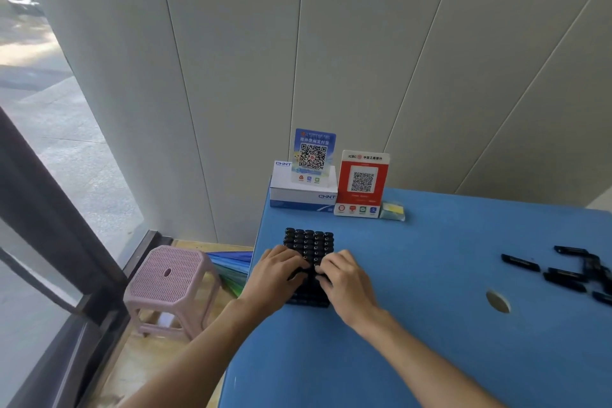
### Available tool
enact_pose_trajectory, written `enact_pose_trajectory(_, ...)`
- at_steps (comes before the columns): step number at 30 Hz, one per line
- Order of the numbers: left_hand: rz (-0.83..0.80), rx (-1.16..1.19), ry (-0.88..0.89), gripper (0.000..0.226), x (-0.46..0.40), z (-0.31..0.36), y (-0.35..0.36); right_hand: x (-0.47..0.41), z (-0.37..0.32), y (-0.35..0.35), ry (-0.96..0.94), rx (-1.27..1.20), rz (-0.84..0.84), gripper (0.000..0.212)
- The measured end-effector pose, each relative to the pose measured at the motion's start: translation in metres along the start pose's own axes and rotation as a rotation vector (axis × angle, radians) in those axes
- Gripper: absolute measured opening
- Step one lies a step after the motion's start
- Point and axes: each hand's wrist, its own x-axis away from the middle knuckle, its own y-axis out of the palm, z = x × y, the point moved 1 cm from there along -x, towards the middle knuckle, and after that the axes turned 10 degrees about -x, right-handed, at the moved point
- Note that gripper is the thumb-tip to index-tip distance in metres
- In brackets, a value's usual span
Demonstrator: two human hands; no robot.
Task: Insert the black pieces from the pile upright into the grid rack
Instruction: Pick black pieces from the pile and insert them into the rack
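Partly hidden beneath both hands, the grid rack (308, 242) sits near the blue table's (414, 325) left edge, its far rows filled with upright black pieces. Left hand (280, 270) and right hand (344, 276) are curled over its near half; what is gripped cannot be told. Loose pieces (563, 272) lie far right, cut off by the frame.

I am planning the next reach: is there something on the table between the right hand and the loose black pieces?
Nothing visible. From the right hand at the grid rack to the black pieces, only bare blue table shows; its round hole lies nearer the camera.
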Motion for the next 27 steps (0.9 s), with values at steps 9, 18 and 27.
enact_pose_trajectory(9,-0.014,0.003,0.043,0.008,-0.002,-0.002,-0.003,0.002,0.009,0.006,-0.030,-0.030,0.015,0.012)
enact_pose_trajectory(18,0.000,-0.027,0.030,0.017,0.001,-0.001,0.002,0.008,0.011,0.005,0.012,-0.025,0.006,0.011)
enact_pose_trajectory(27,0.030,-0.111,-0.006,0.034,-0.011,0.012,0.001,0.021,0.024,-0.020,0.143,0.055,0.028,0.039)
